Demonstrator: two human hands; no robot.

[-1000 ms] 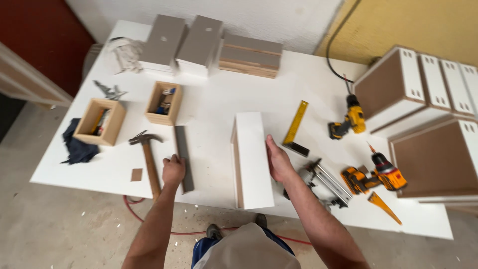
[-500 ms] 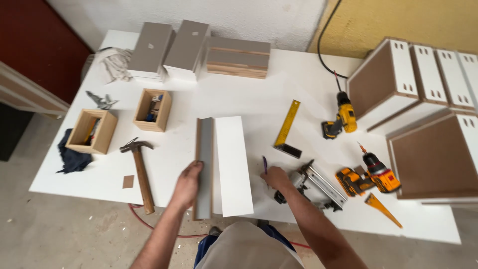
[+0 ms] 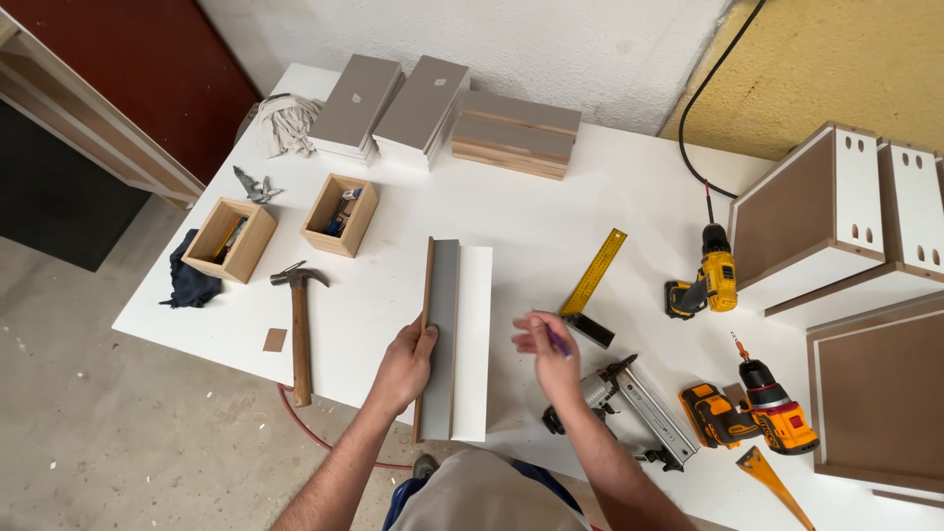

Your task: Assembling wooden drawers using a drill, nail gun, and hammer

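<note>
1. A wooden-handled claw hammer is laid untouched on the white tabletop.
2. The grey narrow wood-edged panel is gripped by the left hand, fingers closed, beside the white board.
3. A blue pen is pinched in the right hand; no mark is visible.

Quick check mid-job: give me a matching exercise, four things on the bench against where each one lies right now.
Things:
1. hammer
2. grey strip
3. yellow square
4. nail gun

Places:
A. just beyond the right hand, blade pointing away
B. under the left hand, lying on the white panel
C. left of the white panel, handle toward the person
D. at the near edge, beside the right forearm

Pairs: 1-C, 2-B, 3-A, 4-D
</note>
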